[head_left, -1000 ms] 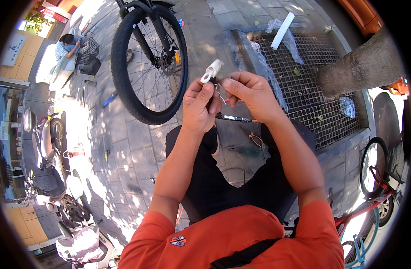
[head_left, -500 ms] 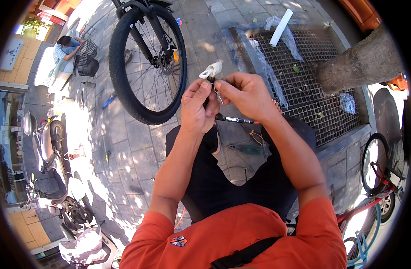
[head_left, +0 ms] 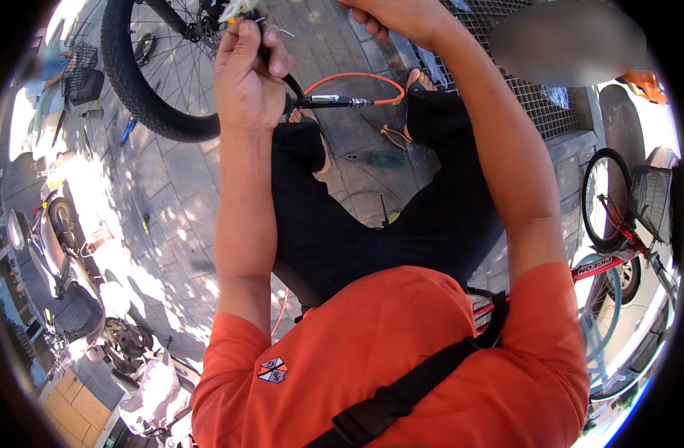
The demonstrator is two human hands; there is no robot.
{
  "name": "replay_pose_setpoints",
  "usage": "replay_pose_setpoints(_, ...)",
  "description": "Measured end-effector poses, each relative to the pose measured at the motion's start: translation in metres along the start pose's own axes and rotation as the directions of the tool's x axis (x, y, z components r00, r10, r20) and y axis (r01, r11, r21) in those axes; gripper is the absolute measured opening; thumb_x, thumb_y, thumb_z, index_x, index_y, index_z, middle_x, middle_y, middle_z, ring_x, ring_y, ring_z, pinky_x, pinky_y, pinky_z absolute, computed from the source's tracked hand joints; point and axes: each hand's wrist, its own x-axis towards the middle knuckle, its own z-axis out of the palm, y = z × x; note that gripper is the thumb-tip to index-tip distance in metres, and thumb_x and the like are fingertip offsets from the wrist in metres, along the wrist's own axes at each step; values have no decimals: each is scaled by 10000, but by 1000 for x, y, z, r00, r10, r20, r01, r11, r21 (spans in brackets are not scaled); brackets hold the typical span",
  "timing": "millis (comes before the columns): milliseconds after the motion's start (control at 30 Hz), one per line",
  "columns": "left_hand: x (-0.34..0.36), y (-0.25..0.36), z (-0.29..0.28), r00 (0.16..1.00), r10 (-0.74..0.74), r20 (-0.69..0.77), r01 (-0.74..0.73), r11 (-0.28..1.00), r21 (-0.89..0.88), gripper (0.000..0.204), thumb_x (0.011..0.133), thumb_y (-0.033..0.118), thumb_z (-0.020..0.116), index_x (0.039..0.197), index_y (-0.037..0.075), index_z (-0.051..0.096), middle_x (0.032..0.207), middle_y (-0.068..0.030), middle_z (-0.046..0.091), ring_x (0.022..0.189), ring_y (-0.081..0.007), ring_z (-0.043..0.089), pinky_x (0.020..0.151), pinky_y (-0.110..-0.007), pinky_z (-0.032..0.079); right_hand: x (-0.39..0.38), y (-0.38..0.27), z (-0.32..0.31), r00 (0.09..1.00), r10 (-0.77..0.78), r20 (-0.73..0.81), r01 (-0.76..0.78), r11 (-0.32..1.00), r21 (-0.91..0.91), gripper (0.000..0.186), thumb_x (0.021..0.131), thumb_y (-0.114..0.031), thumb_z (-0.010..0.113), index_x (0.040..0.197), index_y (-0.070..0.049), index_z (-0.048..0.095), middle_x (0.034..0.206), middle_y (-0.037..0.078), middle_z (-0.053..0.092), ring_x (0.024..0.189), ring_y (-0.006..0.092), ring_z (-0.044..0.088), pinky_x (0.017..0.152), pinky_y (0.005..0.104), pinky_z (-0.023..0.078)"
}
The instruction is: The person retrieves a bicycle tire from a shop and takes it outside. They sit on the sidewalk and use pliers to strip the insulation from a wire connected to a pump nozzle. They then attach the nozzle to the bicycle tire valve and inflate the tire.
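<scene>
My left hand (head_left: 251,78) is closed around a dark cord-like piece (head_left: 264,51). Crumpled white material (head_left: 239,9) sits at its top, cut by the upper edge, and a thin pale wire (head_left: 282,30) sticks out beside my fingers. My right hand (head_left: 390,19) is apart from it, up and to the right, with fingers curled; the picture's edge hides what they hold, if anything. Below my left hand lies a black and silver tube-like tool (head_left: 330,100), joined to an orange hose (head_left: 372,75) that loops toward my foot.
A bicycle wheel (head_left: 125,82) stands ahead on the left. Between my feet lie green-handled pliers (head_left: 383,159) and orange strands (head_left: 392,136). A blue tool (head_left: 127,130) rests on the paving. Scooters (head_left: 62,261) stand left, a red bicycle (head_left: 607,263) right, beyond a metal grate (head_left: 521,108).
My hands, together before, have separated: the left went up and left with the dark piece and white material, the right up and right. The view has tilted down, showing more of the hose.
</scene>
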Motion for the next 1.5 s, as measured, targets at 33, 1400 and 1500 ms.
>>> replay_pose_setpoints(33,-1,2,-1,998,61,-3,-61,998,6,188,1075,241,581,1124,63,612,946,-45,603,729,-156,486,707,-339,394,5,3,-6,978,203,46,-201,978,-47,339,965,-291,632,787,-5,671,654,37,617,535,123,564,467,304,463)
replay_pose_setpoints(1400,-14,71,67,965,-203,168,259,842,-473,278,1097,251,510,1196,6,593,958,-51,635,612,-87,464,526,-245,374,-128,65,10,498,409,765,-401,891,-215,193,797,-125,681,948,-5,683,998,75,700,912,173,654,838,334,515)
replay_pose_setpoints(1500,-31,99,98,965,-203,166,256,870,-421,265,1091,251,535,1165,7,611,933,-47,657,603,-72,471,494,-224,369,-192,18,-20,700,212,681,-500,827,257,215,787,-13,638,1001,-14,657,1120,74,683,939,162,632,889,316,498)
